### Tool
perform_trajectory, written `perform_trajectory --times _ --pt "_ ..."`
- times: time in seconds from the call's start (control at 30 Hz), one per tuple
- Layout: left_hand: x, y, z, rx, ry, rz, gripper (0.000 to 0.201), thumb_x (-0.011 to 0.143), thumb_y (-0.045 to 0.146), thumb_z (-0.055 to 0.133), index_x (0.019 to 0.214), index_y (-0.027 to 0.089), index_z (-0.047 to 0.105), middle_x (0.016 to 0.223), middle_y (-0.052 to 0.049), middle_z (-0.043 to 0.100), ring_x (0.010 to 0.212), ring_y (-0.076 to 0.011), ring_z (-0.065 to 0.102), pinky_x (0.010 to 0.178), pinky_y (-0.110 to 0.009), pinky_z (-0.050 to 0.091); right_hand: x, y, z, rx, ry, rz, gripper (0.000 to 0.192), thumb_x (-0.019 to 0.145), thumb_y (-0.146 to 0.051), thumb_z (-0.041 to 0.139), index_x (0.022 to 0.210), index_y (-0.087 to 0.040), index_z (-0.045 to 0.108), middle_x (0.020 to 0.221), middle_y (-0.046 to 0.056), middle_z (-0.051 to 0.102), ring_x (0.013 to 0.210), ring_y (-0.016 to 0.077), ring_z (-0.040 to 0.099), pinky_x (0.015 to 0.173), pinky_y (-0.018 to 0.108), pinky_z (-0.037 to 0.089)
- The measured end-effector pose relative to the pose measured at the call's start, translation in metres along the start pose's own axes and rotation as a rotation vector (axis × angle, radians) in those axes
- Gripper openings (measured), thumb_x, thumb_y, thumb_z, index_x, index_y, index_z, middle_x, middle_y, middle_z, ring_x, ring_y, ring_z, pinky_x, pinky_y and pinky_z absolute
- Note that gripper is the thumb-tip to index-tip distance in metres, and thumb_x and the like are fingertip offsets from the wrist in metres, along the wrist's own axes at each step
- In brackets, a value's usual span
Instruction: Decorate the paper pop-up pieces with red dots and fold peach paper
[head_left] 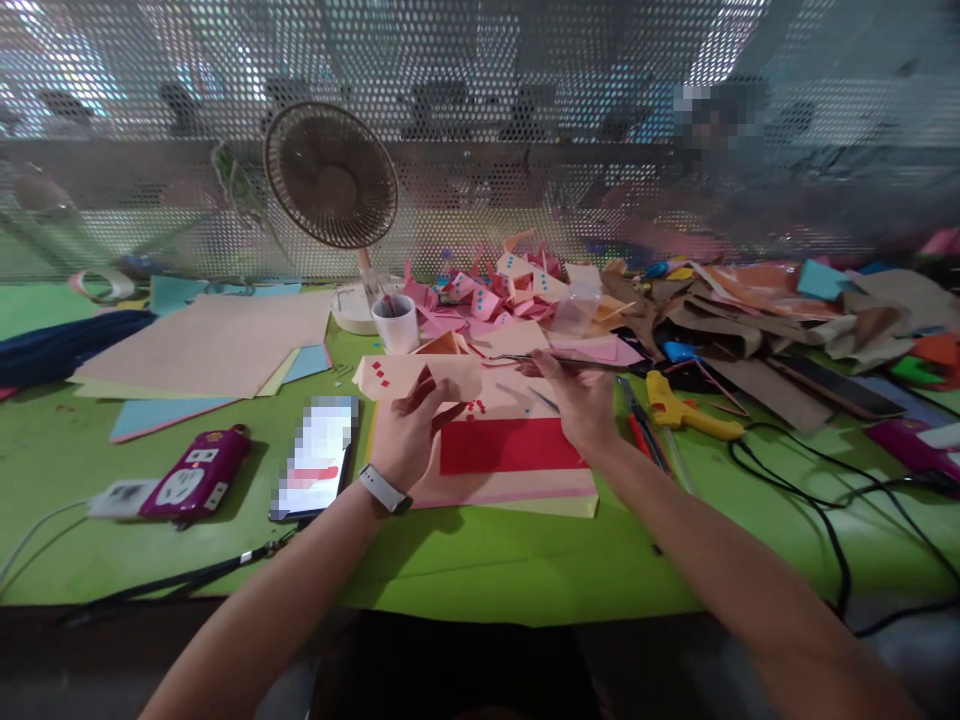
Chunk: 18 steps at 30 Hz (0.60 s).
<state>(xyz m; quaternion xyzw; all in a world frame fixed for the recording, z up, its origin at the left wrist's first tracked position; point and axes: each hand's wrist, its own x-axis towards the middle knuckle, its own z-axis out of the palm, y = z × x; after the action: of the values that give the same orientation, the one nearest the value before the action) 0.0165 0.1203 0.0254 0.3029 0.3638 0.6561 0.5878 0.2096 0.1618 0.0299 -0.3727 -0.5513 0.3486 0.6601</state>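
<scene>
One wide green counter: firm under everything; useful for steadying the forearms.
Layered stack of pale peach paper sheets: flat on the counter, straight ahead; best left square as a level working surface.
Rectangular bright red paper piece: lying across the stack, just beside the right wrist; easily dragged by a low forearm, so worth clearing with a lifted wrist.
Folded pale peach paper strip: raised near the far left part of the stack, with small red squares at the left end; best held level and facing upward.
Left hand: grip clamped on the strip between thumb and fingers; light pressure advisable, to avoid creases.
Right hand: grip clamped on a slender dark metal tool; short, wrist-led movements likely steadiest.
Tool tips: near the strip's right end; cannot tell whether apart or together.
Tiny loose red paper bits: scattered on the stack below the strip; probably easily brushed away.
</scene>
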Motion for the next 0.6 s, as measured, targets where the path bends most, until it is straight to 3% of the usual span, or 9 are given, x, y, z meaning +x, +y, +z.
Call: perform_trajectory --times 0.1,0.23,0.6 --pt "-0.006 -0.003 0.005 -0.004 -0.017 -0.065 0.031 0.068 0.024 0.083 0.091 0.017 0.065 0.09 0.0 0.062 0.09 -0.0147 0.062 0.089 -0.038 0.058 -0.009 -0.019 0.002 0.036 -0.05 -0.04 0.013 0.08 -0.037 0.075 0.081 -0.024 0.075 0.074 0.001 0.075 0.07 0.0189 0.072 0.072 0.034 0.061" --pt "-0.011 -0.01 0.01 -0.004 -0.034 -0.124 0.03 0.067 0.024 0.084 0.089 0.017 0.064 0.088 0.002 0.061 0.084 -0.0114 0.061 0.092 -0.038 0.057 -0.017 -0.022 0.006 0.075 -0.142 -0.04 0.012 0.081 -0.034 0.075 0.079 -0.022 0.075 0.074 0.001 0.075 0.069 0.0178 0.072 0.069 0.032 0.06" --pt "-0.014 -0.012 0.01 0.03 -0.107 -0.134 0.03 0.072 0.028 0.081 0.099 0.02 0.07 0.105 -0.002 0.067 0.096 -0.0171 0.063 0.09 -0.038 0.059 -0.018 -0.018 0.006 0.034 -0.129 0.059 0.022 0.076 -0.043 0.078 0.078 -0.022 0.074 0.073 0.002 0.075 0.07 0.0181 0.071 0.068 0.032 0.06"
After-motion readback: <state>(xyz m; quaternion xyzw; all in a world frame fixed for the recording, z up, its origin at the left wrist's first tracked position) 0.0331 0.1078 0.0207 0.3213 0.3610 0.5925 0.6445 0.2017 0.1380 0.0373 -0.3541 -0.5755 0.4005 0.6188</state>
